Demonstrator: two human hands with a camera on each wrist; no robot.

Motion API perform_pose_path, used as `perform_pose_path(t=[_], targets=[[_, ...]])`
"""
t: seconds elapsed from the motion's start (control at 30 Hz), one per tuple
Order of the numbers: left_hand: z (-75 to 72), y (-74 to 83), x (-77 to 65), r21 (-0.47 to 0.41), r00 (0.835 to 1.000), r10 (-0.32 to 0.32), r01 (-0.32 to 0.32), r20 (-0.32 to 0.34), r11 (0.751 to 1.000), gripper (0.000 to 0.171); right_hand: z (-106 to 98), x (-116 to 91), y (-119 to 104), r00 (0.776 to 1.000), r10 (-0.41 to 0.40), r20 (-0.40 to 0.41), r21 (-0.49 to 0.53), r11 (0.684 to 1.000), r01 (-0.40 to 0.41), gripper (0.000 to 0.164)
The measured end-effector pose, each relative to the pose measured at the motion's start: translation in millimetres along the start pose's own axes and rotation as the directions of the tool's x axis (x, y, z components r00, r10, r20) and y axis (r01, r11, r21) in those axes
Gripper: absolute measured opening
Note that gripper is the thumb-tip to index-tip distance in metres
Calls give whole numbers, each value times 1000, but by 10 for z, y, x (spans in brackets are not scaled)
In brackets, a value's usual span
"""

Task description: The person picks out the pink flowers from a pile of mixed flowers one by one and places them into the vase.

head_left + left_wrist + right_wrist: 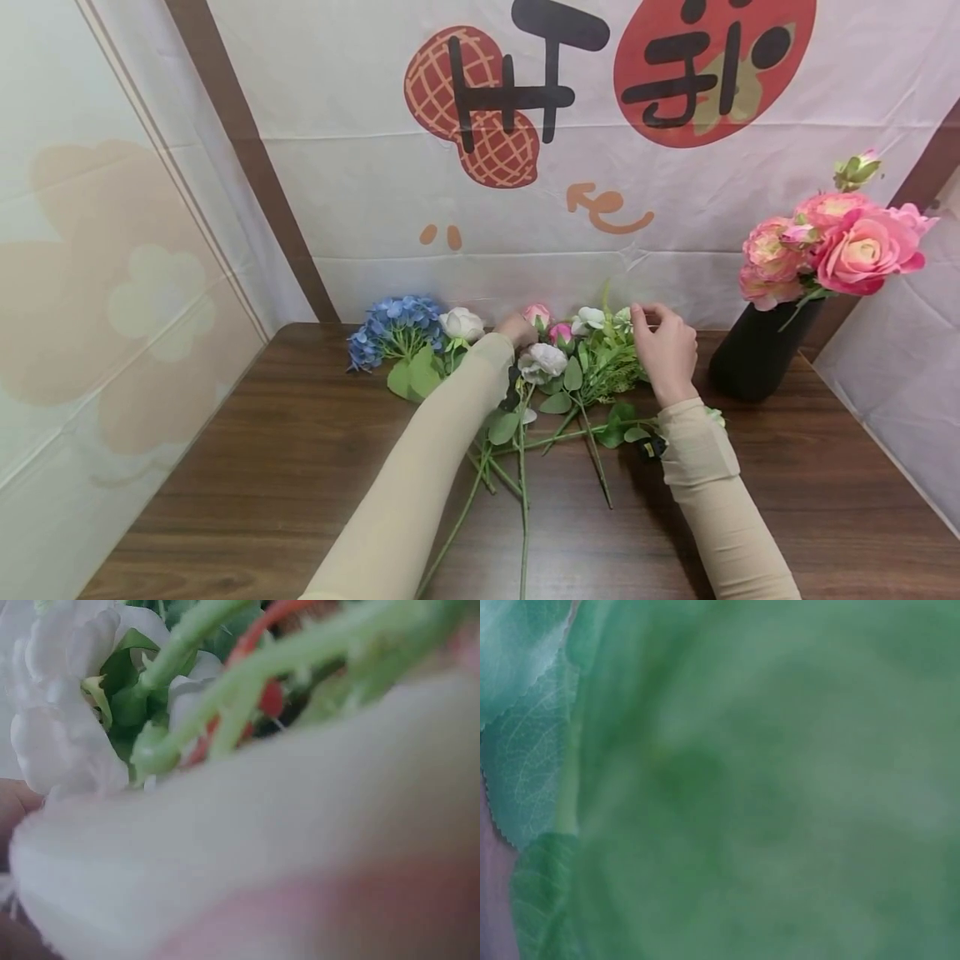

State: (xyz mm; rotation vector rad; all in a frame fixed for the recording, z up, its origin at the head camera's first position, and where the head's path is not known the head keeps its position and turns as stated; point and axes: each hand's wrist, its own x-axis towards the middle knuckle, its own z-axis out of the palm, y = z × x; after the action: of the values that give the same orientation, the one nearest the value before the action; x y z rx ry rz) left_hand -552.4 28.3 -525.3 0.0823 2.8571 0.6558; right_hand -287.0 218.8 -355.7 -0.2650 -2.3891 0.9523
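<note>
My left hand (517,330) reaches in among artificial flowers at the back of the table, between a white rose (461,325) and a pink rosebud (537,314). Its fingertips are hidden. Below its wrist lies a pale ruffled flower (543,363). In the left wrist view, white petals (60,727) and green stems (292,660) crowd the lens, with a finger at the left edge. My right hand (667,348) is bent at the right end of the bunch, thumb and forefinger close beside a small white flower (623,317). Blurred green leaves (532,750) fill the right wrist view.
A black vase (761,354) holding pink flowers (862,246) stands at the back right. Blue hydrangea (397,329) lies left of the bunch. Long stems (523,517) stretch across the brown wooden table (270,475) toward the front. A printed cloth (352,192) hangs behind.
</note>
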Motion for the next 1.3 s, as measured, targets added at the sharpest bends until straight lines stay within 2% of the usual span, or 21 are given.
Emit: perform_pose_path(t=[0.03,0.1,0.13,0.27,0.33,0.4,0.43,0.5,0.63,0.67,0.73,0.77,0.8,0.87,0.9,0.97,1.0,1.07,1.13,1.23,1.3], targets=[[33,-46,95,-40,1000,12,-12,-1,999,11,-4,-3,-3,1000,0,1,-1,1000,0,51],[14,-52,104,-108,1000,2,-1,9,994,21,-6,-4,-4,1000,-2,3,0,1000,2,51],[-16,-41,65,-156,1000,-8,10,13,988,25,-7,-3,-4,1000,-3,4,0,1000,3,51],[-271,62,-300,-309,997,4,18,71,951,43,-9,-2,-2,1000,-7,3,3,1000,7,51],[-392,114,-467,-352,996,25,9,90,936,42,-11,-2,0,1000,-7,3,5,1000,7,52],[-453,148,-542,-346,996,42,-12,80,938,38,-10,-1,2,1000,-7,3,6,1000,7,52],[-481,159,-570,-369,995,39,0,96,929,36,-12,-2,2,1000,-7,3,6,1000,7,52],[-520,178,-601,-377,993,43,2,110,926,37,-13,-3,1,1000,-7,2,6,1000,7,52],[-531,174,-556,-424,993,34,18,113,906,41,-12,-3,2,1000,-7,0,5,1000,7,52],[-587,216,-680,-416,994,28,17,102,909,42,-12,-4,1,1000,-6,0,5,1000,6,52],[-646,240,-764,-452,997,25,12,76,892,39,-11,-1,2,1000,-5,-1,7,1000,5,52],[-680,246,-810,-469,998,42,-12,54,883,37,-12,-2,1,1000,-5,-1,8,1000,5,52],[-739,280,-914,-477,998,34,-9,44,879,34,-12,-3,-1,1000,-6,-1,9,1000,6,51],[-912,375,-1222,-496,999,20,3,41,868,29,-15,-7,-4,1000,-6,-1,9,1000,6,51],[-951,384,-1260,-524,999,20,5,42,852,24,-15,-8,-6,1000,-6,-1,8,1000,6,51],[-1058,457,-1487,-545,1000,-1,14,24,838,11,-17,-15,-12,1000,-4,6,7,1000,4,51],[-1135,508,-1644,-554,999,-23,38,34,832,6,-16,-18,-15,1000,-4,9,7,1000,3,51],[-1188,536,-1784,-603,1000,-29,30,12,797,18,-8,-20,-17,1000,-5,14,7,1000,4,51],[-1224,542,-1859,-664,1000,-17,19,10,748,26,3,-23,-17,1000,-13,17,11,1000,13,50],[-1280,540,-1924,-740,1000,14,7,23,673,27,17,-28,-16,999,-29,17,15,999,29,49],[-1313,535,-1946,-762,999,31,5,33,647,27,22,-32,-15,999,-39,20,17,999,38,48]])
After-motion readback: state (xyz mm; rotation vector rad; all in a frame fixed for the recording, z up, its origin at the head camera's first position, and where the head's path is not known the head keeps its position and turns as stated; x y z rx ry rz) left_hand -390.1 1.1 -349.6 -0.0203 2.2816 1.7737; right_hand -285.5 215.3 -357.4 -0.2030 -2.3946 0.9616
